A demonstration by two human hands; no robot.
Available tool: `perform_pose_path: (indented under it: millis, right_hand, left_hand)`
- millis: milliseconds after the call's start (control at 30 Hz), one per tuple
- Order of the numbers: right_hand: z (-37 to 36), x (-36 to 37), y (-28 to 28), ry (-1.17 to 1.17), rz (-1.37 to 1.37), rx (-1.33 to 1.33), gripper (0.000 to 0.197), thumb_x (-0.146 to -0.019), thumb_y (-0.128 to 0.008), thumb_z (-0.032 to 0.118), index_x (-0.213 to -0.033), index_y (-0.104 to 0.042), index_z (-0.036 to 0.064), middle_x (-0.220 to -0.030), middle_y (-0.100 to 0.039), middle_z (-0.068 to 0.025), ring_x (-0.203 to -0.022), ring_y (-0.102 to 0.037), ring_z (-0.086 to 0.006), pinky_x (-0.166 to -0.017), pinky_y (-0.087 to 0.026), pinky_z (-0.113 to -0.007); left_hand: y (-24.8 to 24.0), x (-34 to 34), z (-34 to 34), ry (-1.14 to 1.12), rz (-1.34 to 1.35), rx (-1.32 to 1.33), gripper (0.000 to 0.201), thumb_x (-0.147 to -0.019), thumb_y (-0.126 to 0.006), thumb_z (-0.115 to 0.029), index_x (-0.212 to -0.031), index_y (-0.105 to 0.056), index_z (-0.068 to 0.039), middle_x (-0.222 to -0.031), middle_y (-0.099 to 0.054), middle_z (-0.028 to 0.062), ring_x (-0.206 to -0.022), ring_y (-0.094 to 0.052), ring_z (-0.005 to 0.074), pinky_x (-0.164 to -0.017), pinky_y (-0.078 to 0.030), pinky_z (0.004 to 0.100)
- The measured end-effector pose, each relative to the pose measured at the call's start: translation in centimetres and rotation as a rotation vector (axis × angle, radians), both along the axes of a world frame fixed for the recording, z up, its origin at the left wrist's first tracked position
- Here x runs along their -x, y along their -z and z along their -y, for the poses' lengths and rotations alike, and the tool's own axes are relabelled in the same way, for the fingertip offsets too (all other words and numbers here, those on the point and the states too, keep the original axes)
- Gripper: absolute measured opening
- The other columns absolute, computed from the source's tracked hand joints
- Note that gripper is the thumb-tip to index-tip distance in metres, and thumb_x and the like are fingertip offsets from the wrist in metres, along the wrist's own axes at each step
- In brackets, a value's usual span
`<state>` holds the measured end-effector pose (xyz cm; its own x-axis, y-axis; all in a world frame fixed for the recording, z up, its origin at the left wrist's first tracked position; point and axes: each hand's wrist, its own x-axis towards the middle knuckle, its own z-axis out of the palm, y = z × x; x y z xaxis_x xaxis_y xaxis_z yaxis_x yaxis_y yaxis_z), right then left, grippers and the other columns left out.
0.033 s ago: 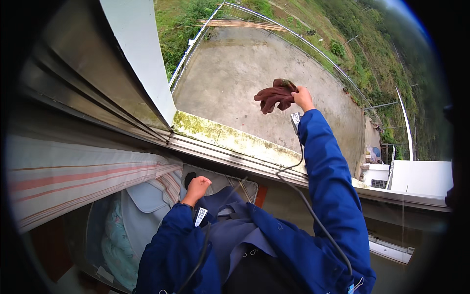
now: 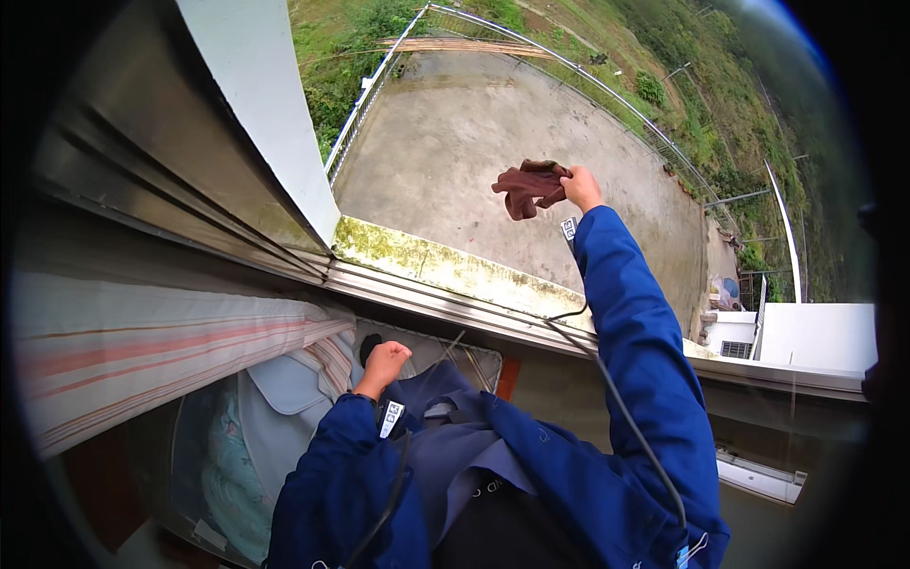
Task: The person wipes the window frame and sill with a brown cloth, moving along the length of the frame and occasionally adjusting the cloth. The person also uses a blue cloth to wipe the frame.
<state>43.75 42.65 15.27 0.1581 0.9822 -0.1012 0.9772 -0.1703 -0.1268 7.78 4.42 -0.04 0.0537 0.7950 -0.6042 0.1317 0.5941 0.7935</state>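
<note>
Change: nothing has visibly moved; both arms stay as before.
Left hand (image 2: pixel 384 361): at 7 o'clock, fingers clenched in a fist, holding nothing visible, over the laundry basket (image 2: pixel 284 427).
Right hand (image 2: pixel 580 188): at 1 o'clock, stretched beyond the mossy ledge (image 2: pixel 427 266), fingers grasping a brown cloth (image 2: pixel 527 187) above the concrete yard (image 2: pixel 474 142).

Dark brown cloth (image 2: pixel 527 188), blue sleeves (image 2: pixel 637 353), pink-striped curtain (image 2: pixel 161 346)

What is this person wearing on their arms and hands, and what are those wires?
Both arms are in deep blue jacket sleeves down to the wrists. The left hand and right hand are bare, with no gloves. A small white tag sits at the left cuff and another at the right, and a thin dark cable runs along each sleeve.
</note>
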Motion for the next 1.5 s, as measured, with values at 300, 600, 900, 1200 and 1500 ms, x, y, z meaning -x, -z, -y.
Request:
perform_pose_path:
  millis: [300, 600, 900, 1200, 1500]
  right_hand:
    - [3.1, -0.7, -3.8, 0.195, -1.341, 0.040, 0.027, -0.095, -0.046, 0.019, -0.116, -0.056, 0.0055, -0.107, -0.062, -0.0068, -0.097, -0.059, -0.0217, -0.084, -0.048, -0.038]
    - [8.1, 0.9, -6.9, 0.083, -1.741, 0.012, 0.032, -0.098, -0.040, 0.015, -0.126, -0.047, 0.0015, -0.120, -0.057, -0.0111, -0.106, -0.058, -0.0230, -0.094, -0.046, -0.036]
    - [12.7, 4.4, -7.6, 0.031, -1.848, 0.119, 0.037, -0.098, -0.039, 0.017, -0.133, -0.041, 0.0034, -0.123, -0.054, -0.0115, -0.108, -0.057, -0.0238, -0.088, -0.051, -0.040]
    - [12.9, 5.4, -7.2, -0.127, 0.041, -0.105, 0.027, -0.093, -0.049, 0.026, -0.111, -0.060, 0.0092, -0.086, -0.067, -0.0144, -0.078, -0.065, -0.0323, -0.064, -0.052, -0.043]
    - [15.3, 8.1, -1.7, -0.109, -1.344, 0.046, 0.016, -0.087, -0.055, 0.004, -0.098, -0.067, 0.0031, -0.085, -0.068, -0.0047, -0.079, -0.063, -0.0130, -0.063, -0.051, -0.027]
  left_hand:
    - [-2.3, 0.1, -6.1, -0.017, 0.029, -0.192, 0.017, -0.082, -0.064, -0.017, -0.092, -0.069, -0.004, -0.069, -0.065, 0.0040, -0.064, -0.062, 0.0117, -0.059, -0.048, 0.0261]
    - [-8.4, -5.2, -13.3, 0.050, 0.179, -0.464, 0.019, -0.085, -0.065, -0.012, -0.102, -0.065, -0.002, -0.083, -0.064, 0.0022, -0.062, -0.053, 0.0056, -0.057, -0.044, 0.0209]
    - [-16.8, -12.8, -16.0, 0.086, 0.261, -0.649, 0.028, -0.082, -0.070, -0.016, -0.104, -0.063, -0.002, -0.082, -0.065, 0.0027, -0.065, -0.055, 0.0077, -0.062, -0.047, 0.0236]
    - [-19.7, -13.1, -21.1, -0.074, 0.066, -0.746, 0.013, -0.080, -0.067, -0.015, -0.082, -0.065, -0.002, -0.063, -0.063, 0.0033, -0.054, -0.057, 0.0111, -0.052, -0.044, 0.0277]
    - [-19.4, -12.3, -22.1, 0.093, 0.062, -0.669, 0.017, -0.081, -0.066, -0.018, -0.094, -0.069, -0.008, -0.079, -0.065, 0.0091, -0.062, -0.060, 0.0164, -0.060, -0.049, 0.0289]
